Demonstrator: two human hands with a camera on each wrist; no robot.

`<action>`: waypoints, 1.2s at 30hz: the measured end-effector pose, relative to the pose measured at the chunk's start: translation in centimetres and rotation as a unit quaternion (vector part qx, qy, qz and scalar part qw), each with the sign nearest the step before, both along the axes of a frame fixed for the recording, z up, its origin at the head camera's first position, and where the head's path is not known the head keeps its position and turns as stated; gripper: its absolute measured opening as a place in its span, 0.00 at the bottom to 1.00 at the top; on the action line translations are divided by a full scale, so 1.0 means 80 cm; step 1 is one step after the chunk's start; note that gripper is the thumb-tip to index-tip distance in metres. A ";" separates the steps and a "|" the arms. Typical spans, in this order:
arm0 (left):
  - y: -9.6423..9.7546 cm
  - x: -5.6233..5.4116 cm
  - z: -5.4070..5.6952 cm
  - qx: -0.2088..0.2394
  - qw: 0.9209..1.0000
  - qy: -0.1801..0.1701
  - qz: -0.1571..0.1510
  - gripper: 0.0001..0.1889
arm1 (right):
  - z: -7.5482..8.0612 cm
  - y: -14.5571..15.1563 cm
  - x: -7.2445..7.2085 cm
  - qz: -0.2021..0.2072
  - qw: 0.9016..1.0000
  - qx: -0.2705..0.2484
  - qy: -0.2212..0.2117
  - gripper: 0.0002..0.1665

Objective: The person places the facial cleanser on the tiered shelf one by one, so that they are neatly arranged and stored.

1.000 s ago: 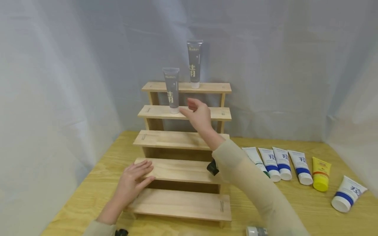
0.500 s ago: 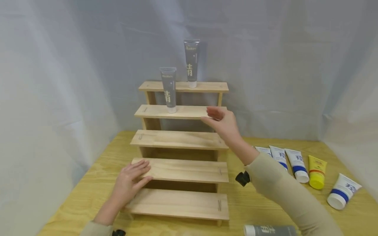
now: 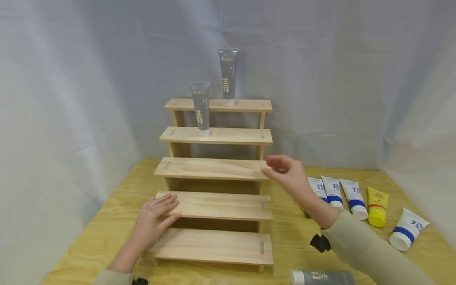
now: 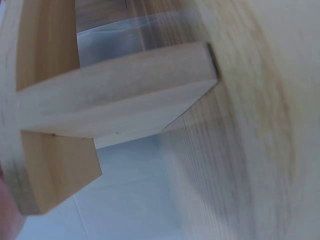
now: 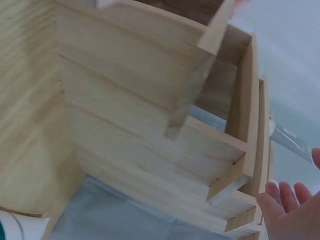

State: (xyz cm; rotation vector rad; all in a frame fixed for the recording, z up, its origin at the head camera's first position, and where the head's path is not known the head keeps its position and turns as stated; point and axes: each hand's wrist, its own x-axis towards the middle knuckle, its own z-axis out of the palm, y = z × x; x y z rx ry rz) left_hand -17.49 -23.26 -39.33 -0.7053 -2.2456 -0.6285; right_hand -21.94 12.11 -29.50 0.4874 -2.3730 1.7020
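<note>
A stepped wooden display rack [image 3: 213, 246] stands on the table. My left hand [image 3: 151, 219] rests on the left end of its second step from the bottom, fingers lying on the board. Beside the right end of the middle step is my right hand [image 3: 290, 176], holding nothing, its thumb and fingers apart and loosely bent. One grey tube [image 3: 228, 77] stands upright on its white cap on the top step. Another grey tube [image 3: 201, 111] stands likewise one step lower. In the right wrist view, the fingers [image 5: 287, 197] show beyond the side of the rack.
On the table [image 3: 285, 237] at the right lie several white tubes with blue bands [image 3: 353, 198] and a yellow tube [image 3: 377, 206]. A further white tube [image 3: 407, 229] lies nearer the right edge. At the front lies a grey tube [image 3: 322, 277], partly cut off. A pale curtain [image 3: 320, 79] hangs behind.
My right hand has moved away from the grey tube on the second-highest step, right and down. That tube stays upright there. The left hand stays on the rack.
</note>
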 end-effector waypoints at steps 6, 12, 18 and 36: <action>0.000 0.000 0.000 -0.004 1.000 0.005 0.002 0.19 | -0.025 0.020 0.018 -0.008 0.999 0.040 0.003 0.21; 0.001 0.001 0.000 -0.003 1.000 0.000 0.004 0.19 | -0.048 0.043 0.038 -0.012 0.997 0.081 0.007 0.20; 0.000 0.001 -0.001 -0.005 1.000 -0.004 0.005 0.18 | -0.064 0.063 0.057 -0.014 0.992 0.119 -0.026 0.22; -0.001 -0.001 0.000 -0.006 1.000 0.000 0.005 0.19 | -0.113 0.096 0.096 -0.006 0.981 0.180 -0.074 0.22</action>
